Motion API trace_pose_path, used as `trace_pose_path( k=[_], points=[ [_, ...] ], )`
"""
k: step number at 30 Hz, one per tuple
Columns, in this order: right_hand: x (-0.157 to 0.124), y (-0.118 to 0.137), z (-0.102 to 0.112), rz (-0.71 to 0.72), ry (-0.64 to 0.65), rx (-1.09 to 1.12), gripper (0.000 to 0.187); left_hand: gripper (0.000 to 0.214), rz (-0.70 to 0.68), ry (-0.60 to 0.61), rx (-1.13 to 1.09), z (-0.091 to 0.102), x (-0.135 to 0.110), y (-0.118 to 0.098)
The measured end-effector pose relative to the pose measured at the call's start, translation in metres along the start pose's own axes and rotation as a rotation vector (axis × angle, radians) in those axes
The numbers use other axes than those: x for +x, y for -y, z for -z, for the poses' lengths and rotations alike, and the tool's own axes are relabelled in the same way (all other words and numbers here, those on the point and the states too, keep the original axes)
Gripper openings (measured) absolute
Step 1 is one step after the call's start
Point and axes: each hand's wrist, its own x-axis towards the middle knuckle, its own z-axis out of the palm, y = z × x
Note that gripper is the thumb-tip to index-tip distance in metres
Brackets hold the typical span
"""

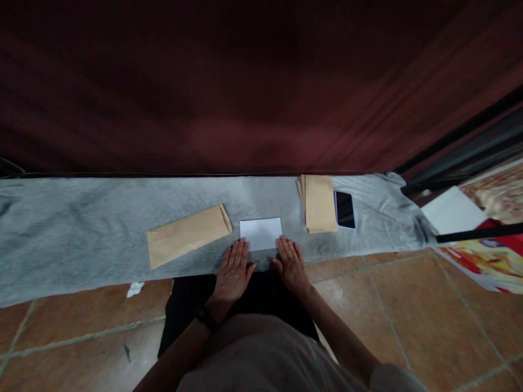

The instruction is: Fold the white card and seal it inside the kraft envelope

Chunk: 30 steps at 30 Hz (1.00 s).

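A white sheet of paper (261, 233), small and rectangular, lies flat in front of me on the grey cloth. My left hand (233, 272) rests at its lower left corner, fingers stretched out and palm down. At the lower right corner lies my right hand (292, 265), also flat with fingers extended. Neither hand grips anything. Left of the paper, a long brown envelope (188, 234) lies at a slant, its flap end towards the paper. A small stack of brown envelopes (321, 204) is on the right.
A phone (345, 209) lies dark side up beside the stacked envelopes. The grey cloth (98, 218) covers a narrow bench backed by a dark red curtain (245, 109). At far right are a dark metal frame (482, 233) and a colourful printed box (490, 261). A white scrap (135, 289) lies on the tiles.
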Motion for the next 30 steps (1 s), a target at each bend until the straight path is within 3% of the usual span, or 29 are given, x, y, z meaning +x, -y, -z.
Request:
trace_pose_path(
  k=[5, 11, 15, 23, 30],
  points=[
    [0.005, 0.002, 0.003, -0.009, 0.016, 0.028, 0.059, 0.067, 0.012, -0.005, 0.003, 0.004, 0.004, -0.004],
    [0.047, 0.024, -0.003, 0.018, -0.011, 0.075, 0.054, 0.061, -0.047, 0.021, -0.015, 0.003, 0.041, -0.019],
    [0.066, 0.027, -0.015, 0.033, -0.008, 0.066, 0.052, 0.06, -0.023, 0.036, -0.017, -0.005, 0.054, -0.014],
    [0.064, 0.005, -0.023, -0.035, -0.042, 0.014, 0.054, 0.063, 0.065, -0.014, -0.029, -0.009, 0.049, 0.0],
    [0.071, 0.015, -0.021, -0.143, -0.053, -0.004, 0.054, 0.061, 0.096, -0.022, -0.039, -0.009, 0.062, -0.013]
  ],
)
